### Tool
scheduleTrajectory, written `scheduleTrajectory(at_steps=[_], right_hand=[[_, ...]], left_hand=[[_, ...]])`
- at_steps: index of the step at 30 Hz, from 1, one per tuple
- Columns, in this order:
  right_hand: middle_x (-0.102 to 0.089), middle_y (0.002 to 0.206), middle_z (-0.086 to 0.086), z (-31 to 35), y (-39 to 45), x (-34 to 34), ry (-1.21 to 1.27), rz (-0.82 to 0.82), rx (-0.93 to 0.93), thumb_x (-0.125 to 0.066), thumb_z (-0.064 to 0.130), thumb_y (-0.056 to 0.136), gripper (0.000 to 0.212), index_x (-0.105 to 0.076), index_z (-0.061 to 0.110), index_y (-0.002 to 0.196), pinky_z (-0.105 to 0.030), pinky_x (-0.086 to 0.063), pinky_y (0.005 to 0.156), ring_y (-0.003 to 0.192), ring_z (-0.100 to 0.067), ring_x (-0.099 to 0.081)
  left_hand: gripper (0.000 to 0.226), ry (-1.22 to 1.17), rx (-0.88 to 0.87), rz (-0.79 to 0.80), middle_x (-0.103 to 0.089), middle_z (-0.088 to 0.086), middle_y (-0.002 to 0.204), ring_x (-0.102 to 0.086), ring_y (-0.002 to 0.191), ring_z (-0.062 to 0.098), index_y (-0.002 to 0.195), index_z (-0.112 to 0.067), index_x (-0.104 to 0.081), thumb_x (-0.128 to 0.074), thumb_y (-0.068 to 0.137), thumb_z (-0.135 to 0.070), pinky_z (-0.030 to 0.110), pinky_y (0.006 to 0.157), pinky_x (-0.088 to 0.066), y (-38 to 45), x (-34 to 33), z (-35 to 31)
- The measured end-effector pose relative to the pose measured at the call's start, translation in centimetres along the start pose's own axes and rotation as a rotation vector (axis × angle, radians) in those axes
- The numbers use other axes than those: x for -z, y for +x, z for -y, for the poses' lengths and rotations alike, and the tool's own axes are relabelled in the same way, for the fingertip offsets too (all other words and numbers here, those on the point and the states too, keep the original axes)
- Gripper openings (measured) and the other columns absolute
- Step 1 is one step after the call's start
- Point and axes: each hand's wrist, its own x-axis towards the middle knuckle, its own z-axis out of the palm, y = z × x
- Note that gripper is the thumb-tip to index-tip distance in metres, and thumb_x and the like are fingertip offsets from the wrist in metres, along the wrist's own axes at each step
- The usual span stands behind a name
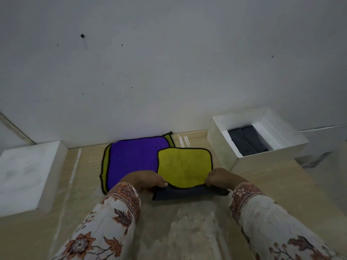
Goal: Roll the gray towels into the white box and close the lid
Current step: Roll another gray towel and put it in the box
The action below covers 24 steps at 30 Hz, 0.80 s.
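A towel lies in front of me, yellow face up and its gray underside folded toward me along the near edge. My left hand pinches the left end of that gray fold. At the fold's right end, my right hand grips it the same way. The open white box stands at the right by the wall, with two dark gray towel rolls side by side inside.
A purple towel with a yellow border lies flat behind my left hand, partly under the yellow one. The white lid rests at the left on the wooden table. A white wall stands close behind.
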Motion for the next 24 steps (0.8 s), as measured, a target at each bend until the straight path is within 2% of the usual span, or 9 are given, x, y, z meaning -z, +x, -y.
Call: scheduleTrajectory(at_steps=[2, 3, 4, 6, 8, 10, 15, 19, 24], right_hand=[[-0.023, 0.060, -0.004, -0.2, 0.3, 0.1, -0.033, 0.013, -0.001, -0.056, 0.009, 0.079, 0.041, -0.025, 0.015, 0.053, -0.031, -0.018, 0.054, 0.055, -0.018, -0.023], [-0.026, 0.060, -0.006, -0.4, 0.5, 0.2, -0.057, -0.016, 0.011, -0.054, 0.008, 0.081, 0.037, -0.028, 0.013, 0.055, -0.031, -0.020, 0.056, 0.057, -0.019, -0.026], [-0.036, 0.063, -0.008, -0.5, 0.8, 0.4, -0.072, -0.057, 0.028, -0.053, 0.009, 0.082, 0.030, -0.037, 0.012, 0.057, -0.029, -0.024, 0.058, 0.061, -0.020, -0.034], [-0.060, 0.084, -0.009, -0.6, 1.3, 1.2, -0.075, -0.156, 0.042, -0.055, 0.010, 0.083, 0.013, -0.062, 0.015, 0.074, -0.025, -0.038, 0.068, 0.079, -0.022, -0.054], [-0.068, 0.102, -0.004, -0.5, 2.0, 2.0, -0.079, -0.255, 0.032, -0.057, 0.009, 0.081, 0.020, -0.071, 0.018, 0.092, -0.024, -0.045, 0.078, 0.097, -0.022, -0.062], [-0.069, 0.107, -0.004, -0.2, 2.9, 2.7, -0.112, -0.368, 0.020, -0.055, 0.008, 0.080, 0.026, -0.070, 0.021, 0.097, -0.025, -0.047, 0.082, 0.101, -0.025, -0.063], [-0.067, 0.104, -0.010, 1.2, 4.8, 3.2, -0.094, -0.629, -0.105, -0.049, 0.005, 0.084, 0.028, -0.068, 0.017, 0.101, -0.033, -0.054, 0.083, 0.099, -0.028, -0.062], [-0.066, 0.109, -0.016, 1.6, 6.8, 3.3, -0.009, -0.659, -0.166, -0.050, 0.001, 0.085, 0.028, -0.067, 0.007, 0.106, -0.040, -0.056, 0.085, 0.102, -0.033, -0.064], [-0.066, 0.108, -0.021, 1.6, 9.3, 3.2, 0.101, -0.694, -0.187, -0.050, -0.004, 0.085, 0.025, -0.068, 0.000, 0.103, -0.037, -0.056, 0.085, 0.100, -0.035, -0.064]], left_hand=[[0.036, 0.086, -0.025, -0.035, -0.060, 0.012, 0.127, -0.053, 0.121, 0.029, 0.119, -0.004, -0.064, -0.062, 0.092, -0.028, 0.043, 0.105, -0.044, 0.6, 0.1, 0.5], [0.036, 0.074, -0.045, -0.066, -0.062, 0.011, 0.125, -0.055, 0.119, 0.028, 0.119, -0.007, -0.065, -0.063, 0.091, -0.029, 0.042, 0.104, -0.045, 0.9, 0.2, 0.6], [0.034, 0.034, -0.061, -0.103, -0.064, 0.010, 0.122, -0.057, 0.116, 0.027, 0.118, -0.009, -0.066, -0.064, 0.090, -0.028, 0.039, 0.100, -0.048, 1.3, 0.3, 0.5], [0.030, -0.026, -0.117, -0.212, -0.065, 0.009, 0.110, -0.060, 0.103, 0.021, 0.113, -0.008, -0.068, -0.067, 0.088, -0.024, 0.030, 0.085, -0.052, 2.2, 0.7, 0.3], [0.025, -0.049, -0.191, -0.360, -0.065, 0.006, 0.097, -0.059, 0.086, 0.011, 0.105, -0.004, -0.069, -0.072, 0.084, -0.018, 0.017, 0.071, -0.047, 3.1, 1.2, -0.1], [0.021, -0.080, -0.223, -0.491, -0.063, 0.005, 0.091, -0.057, 0.082, 0.008, 0.100, -0.003, -0.069, -0.073, 0.083, -0.015, 0.014, 0.067, -0.044, 4.2, 1.8, -0.7], [0.015, -0.039, -0.253, -0.672, -0.068, 0.010, 0.096, -0.062, 0.098, 0.026, 0.097, -0.007, -0.070, -0.067, 0.087, -0.017, 0.027, 0.084, -0.046, 7.0, 3.2, -2.2], [0.011, 0.050, -0.246, -0.806, -0.072, 0.009, 0.095, -0.065, 0.095, 0.026, 0.089, -0.012, -0.073, -0.068, 0.084, -0.021, 0.034, 0.089, -0.052, 9.1, 3.8, -3.3], [0.011, -0.005, -0.209, -0.886, -0.073, 0.007, 0.095, -0.065, 0.094, 0.023, 0.087, -0.014, -0.075, -0.069, 0.083, -0.022, 0.028, 0.083, -0.050, 11.1, 4.3, -4.0]])
